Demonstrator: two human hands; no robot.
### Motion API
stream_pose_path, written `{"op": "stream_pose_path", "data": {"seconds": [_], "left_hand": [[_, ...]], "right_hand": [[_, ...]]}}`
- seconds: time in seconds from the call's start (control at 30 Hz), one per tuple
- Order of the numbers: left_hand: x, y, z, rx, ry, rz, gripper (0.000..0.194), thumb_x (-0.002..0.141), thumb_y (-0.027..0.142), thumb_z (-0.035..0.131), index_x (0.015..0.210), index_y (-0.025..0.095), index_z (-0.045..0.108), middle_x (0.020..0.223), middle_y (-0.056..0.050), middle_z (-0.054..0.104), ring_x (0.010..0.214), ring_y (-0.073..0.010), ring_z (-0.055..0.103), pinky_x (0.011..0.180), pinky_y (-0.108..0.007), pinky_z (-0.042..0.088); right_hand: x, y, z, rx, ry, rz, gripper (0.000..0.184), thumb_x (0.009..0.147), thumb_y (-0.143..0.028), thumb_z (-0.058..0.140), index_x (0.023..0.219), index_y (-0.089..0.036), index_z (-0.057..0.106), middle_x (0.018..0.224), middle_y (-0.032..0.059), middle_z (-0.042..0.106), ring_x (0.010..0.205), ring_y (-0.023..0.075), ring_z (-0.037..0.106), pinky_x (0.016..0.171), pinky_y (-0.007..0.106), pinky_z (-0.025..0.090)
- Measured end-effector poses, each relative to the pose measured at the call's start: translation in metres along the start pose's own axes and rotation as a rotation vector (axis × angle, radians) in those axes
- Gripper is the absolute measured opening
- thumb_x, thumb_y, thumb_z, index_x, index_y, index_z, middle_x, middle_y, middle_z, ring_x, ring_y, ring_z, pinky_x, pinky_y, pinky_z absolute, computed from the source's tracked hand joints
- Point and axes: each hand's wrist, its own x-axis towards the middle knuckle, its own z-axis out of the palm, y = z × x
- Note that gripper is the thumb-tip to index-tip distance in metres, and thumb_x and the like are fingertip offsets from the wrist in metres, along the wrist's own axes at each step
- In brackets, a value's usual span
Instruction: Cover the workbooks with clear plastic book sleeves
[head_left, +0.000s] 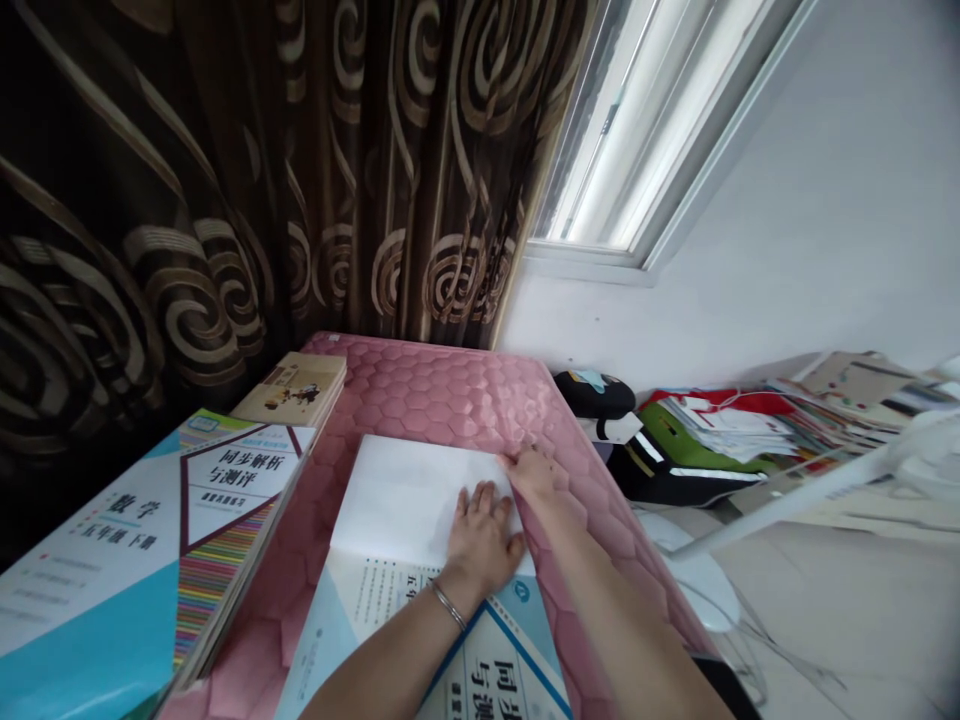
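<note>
Left hand [480,535] flat, palm down, fingers spread & pressed on white sheet [409,495], grasping nothing; thin metal bangle [448,603] at wrist. Right hand [536,472] at sheet's right edge, near far right corner, fingers bent over the edge w/ tips on the paper; pinching it or just pressing, can't tell. White sheet lies over the far half of a workbook [495,670], whose blue-and-white cover w/ printed characters shows at near end, under left forearm. Workbook lies flat on pink quilted cover [442,385] w/ hexagon pattern, right-centre of that surface, its right side close to the surface's right edge. Both hands close together, left just beside right, thumb side toward it. To the left on same pink surface: stack of workbooks [150,530], top one teal/white w/ striped coloured band, lying flat, well apart from the sheet. Behind that stack, nearer the curtain, small tan book [292,388], lying flat. Dark brown curtain [262,170] w/ swirl pattern hangs behind, touching far edge of pink surface. Window frame [637,130] upper right, bright light through it. Right of pink surface, lower down: black bag [600,392], green folder [675,435], heap of papers & booklets [765,410] against white wall. White cable [720,610] on the pale floor beside.
</note>
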Motion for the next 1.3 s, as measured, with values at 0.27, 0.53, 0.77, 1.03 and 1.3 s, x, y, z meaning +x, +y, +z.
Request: {"op": "stream_pose_path", "data": {"seconds": [0.27,0.53,0.77,1.03,1.3], "left_hand": [[0.009,-0.002,-0.010,-0.144,0.070,-0.134,0.060,0.086,0.020,0.035,0.144,0.009,0.034,0.150,-0.013,0.042,0.140,-0.0162,0.035,0.120,-0.034,0.019],[0.012,-0.096,-0.054,0.136,0.078,-0.297,0.055,0.093,0.026,0.030,0.148,0.017,0.034,0.152,-0.012,0.040,0.143,-0.0228,0.030,0.119,-0.051,0.015],[-0.013,-0.142,-0.073,0.223,0.205,-0.386,0.054,0.093,0.034,0.036,0.145,0.018,0.038,0.148,-0.014,0.045,0.141,-0.0267,0.035,0.118,-0.056,0.013],[-0.006,-0.134,-0.071,0.181,0.199,-0.400,0.054,0.091,0.029,0.039,0.144,0.017,0.040,0.147,-0.013,0.047,0.140,-0.0294,0.035,0.117,-0.060,0.008],[-0.009,-0.137,-0.070,0.172,0.248,-0.383,0.051,0.092,0.026,0.036,0.142,0.017,0.044,0.145,-0.013,0.049,0.138,-0.0292,0.038,0.117,-0.063,0.009]], "right_hand": [[-0.049,-0.007,0.008,-0.072,-0.111,-0.316,0.046,0.096,-0.025,0.033,0.139,-0.021,0.050,0.150,0.0068,0.043,0.140,0.0212,0.036,0.114,0.040,0.026],[-0.054,-0.009,0.014,-0.165,-0.104,-0.292,0.048,0.100,-0.032,0.029,0.144,-0.022,0.045,0.153,0.0068,0.038,0.142,0.0229,0.032,0.115,0.045,0.022],[-0.057,-0.014,0.003,-0.195,-0.137,-0.278,0.048,0.100,-0.030,0.028,0.144,-0.021,0.044,0.153,0.0069,0.038,0.143,0.0230,0.030,0.115,0.046,0.021],[-0.061,-0.108,0.020,-0.095,-0.187,-0.354,0.050,0.097,-0.029,0.034,0.143,-0.013,0.045,0.151,0.0172,0.038,0.144,0.0294,0.025,0.114,0.051,0.021],[-0.062,-0.118,0.038,-0.102,-0.239,-0.350,0.056,0.101,-0.038,0.021,0.148,-0.010,0.036,0.156,0.0129,0.029,0.146,0.0215,0.020,0.118,0.045,0.011]]}}
